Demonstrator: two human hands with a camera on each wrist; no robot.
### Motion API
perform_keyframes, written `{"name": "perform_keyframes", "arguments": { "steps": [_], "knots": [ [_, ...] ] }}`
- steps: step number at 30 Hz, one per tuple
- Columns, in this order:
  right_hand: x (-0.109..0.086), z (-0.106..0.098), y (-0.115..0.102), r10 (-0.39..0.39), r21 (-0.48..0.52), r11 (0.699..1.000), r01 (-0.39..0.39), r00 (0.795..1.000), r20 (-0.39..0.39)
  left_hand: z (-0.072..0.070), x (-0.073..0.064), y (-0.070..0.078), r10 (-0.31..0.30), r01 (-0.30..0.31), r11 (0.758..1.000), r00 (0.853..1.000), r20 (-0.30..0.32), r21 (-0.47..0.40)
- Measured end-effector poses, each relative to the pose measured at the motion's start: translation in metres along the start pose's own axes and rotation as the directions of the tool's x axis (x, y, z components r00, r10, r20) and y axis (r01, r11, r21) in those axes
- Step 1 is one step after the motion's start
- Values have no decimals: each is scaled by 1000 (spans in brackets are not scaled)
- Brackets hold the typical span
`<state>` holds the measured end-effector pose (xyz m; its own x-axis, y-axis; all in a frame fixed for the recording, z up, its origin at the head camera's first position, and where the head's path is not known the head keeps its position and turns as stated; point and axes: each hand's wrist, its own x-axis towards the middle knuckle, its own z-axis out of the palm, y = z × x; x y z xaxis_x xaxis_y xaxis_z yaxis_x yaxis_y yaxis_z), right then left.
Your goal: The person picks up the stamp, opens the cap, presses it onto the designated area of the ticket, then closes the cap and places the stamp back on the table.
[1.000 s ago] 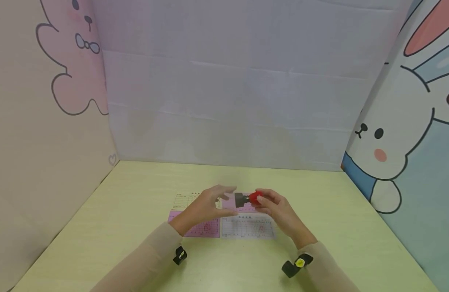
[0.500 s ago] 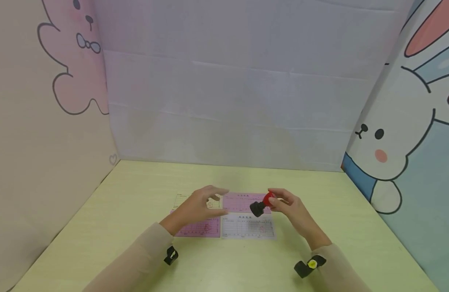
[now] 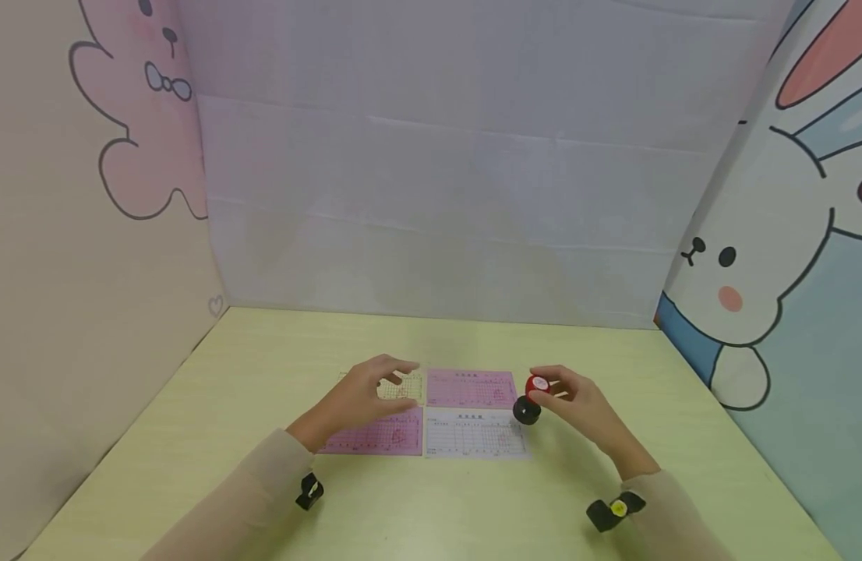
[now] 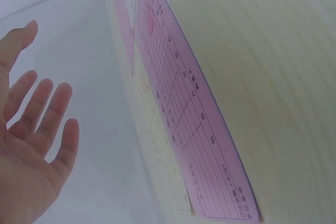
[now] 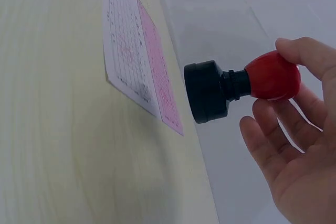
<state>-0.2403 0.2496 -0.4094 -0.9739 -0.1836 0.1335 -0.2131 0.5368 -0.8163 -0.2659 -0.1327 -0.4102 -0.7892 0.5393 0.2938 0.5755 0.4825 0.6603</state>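
Observation:
A stamp with a red knob (image 3: 537,386) and a round black base (image 5: 206,92) is pinched at its knob by the thumb and fingers of my right hand (image 3: 584,405). The base points down toward the table, at the right edge of the forms. My left hand (image 3: 364,393) hovers over the left forms, thumb and fingers spread apart and holding nothing. Paper forms lie together: a white one (image 3: 473,440), a pink one (image 3: 471,388), a darker pink one (image 4: 194,98) and a yellow one (image 3: 408,387). Red marks show on several of them.
The pale yellow-green table (image 3: 431,514) extends around the forms. A whitish sheet (image 3: 438,171) stands along its back edge. Printed side panels rise at left and right, the right one with a rabbit (image 3: 740,288). Black straps with cameras (image 3: 606,514) sit on both wrists.
My right hand has carried the stamp rightward from above the forms to their right edge, turning its base from leftward to downward. My left hand has drawn back to the left.

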Motion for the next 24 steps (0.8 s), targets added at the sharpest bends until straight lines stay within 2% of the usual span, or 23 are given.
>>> {"name": "perform_keyframes", "arguments": {
  "steps": [4, 11, 24],
  "knots": [
    [-3, -4, 3, -29, -72, 997, 28, 1000, -11, -5, -4, -3, -10, 11, 1000, 1000, -13, 20],
    [-7, -9, 8, -13, -141, 990, 10, 1000, -22, -13, -10, -9, -5, 7, 999, 1000, -30, 43],
    [-8, -8, 20, 16, -166, 986, -23, 999, -48, -14, -13, -18, 3, 2, 995, 998, -58, 95]
  ]
}}
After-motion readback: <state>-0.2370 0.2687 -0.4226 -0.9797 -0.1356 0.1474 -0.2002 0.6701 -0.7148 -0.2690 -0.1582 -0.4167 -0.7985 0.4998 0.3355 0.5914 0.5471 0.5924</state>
